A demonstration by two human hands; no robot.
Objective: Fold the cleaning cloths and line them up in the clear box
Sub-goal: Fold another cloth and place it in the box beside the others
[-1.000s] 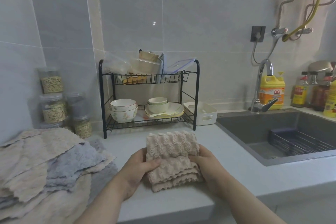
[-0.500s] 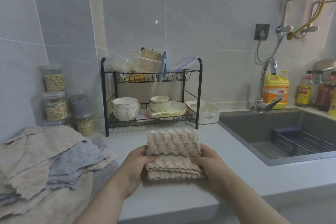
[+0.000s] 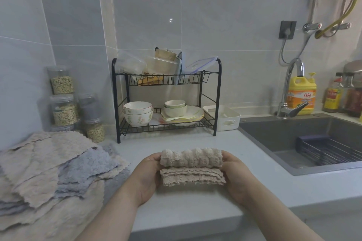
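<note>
Folded beige cleaning cloth (image 3: 192, 168) gripped at both ends by left hand (image 3: 146, 177) and right hand (image 3: 236, 177), above countertop's (image 3: 264, 180) front edge

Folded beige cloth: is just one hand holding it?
No, the left hand and the right hand each grip one end of the folded beige cloth.

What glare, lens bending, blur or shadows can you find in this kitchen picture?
Head view: small glare spot on the wall tile; head view edges: wide lens bows tile joints and the counter edge; head view overall: soft even light, faint shadow under the cloth.
</note>
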